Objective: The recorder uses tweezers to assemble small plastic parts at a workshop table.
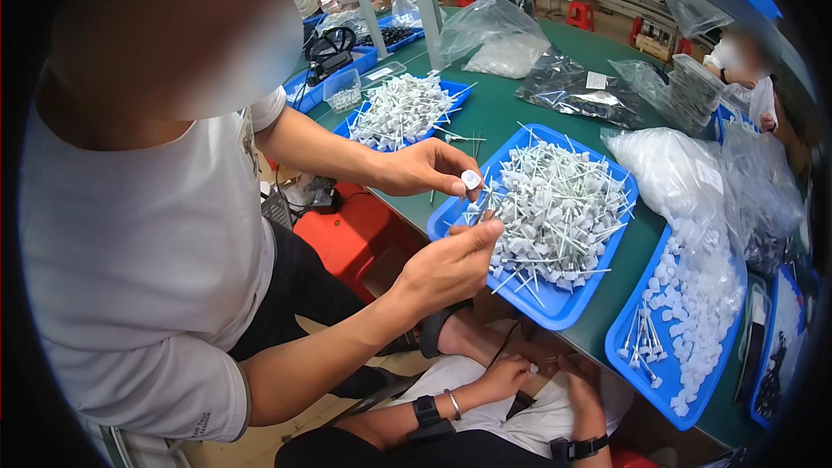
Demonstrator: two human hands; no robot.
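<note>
Low in the view, above my lap, my left hand [504,381] is closed in a pinch on a small white plastic part [532,369]. Close beside it, my right hand [581,383] has its fingers curled together; what they hold, if anything, is too small to make out. Beyond my hands stands a blue tray [563,316] heaped with white-headed parts on thin metal stems [555,208]. A co-worker's hands hover at this tray's left side, one of them holding a white-headed part [471,179].
A co-worker in a white shirt [147,234] stands at the left. Right of the heaped tray, another blue tray [685,416] holds loose white caps [693,312] and several stemmed parts. A second heaped tray [459,91], plastic bags [498,35] and a red stool [347,230] lie farther off.
</note>
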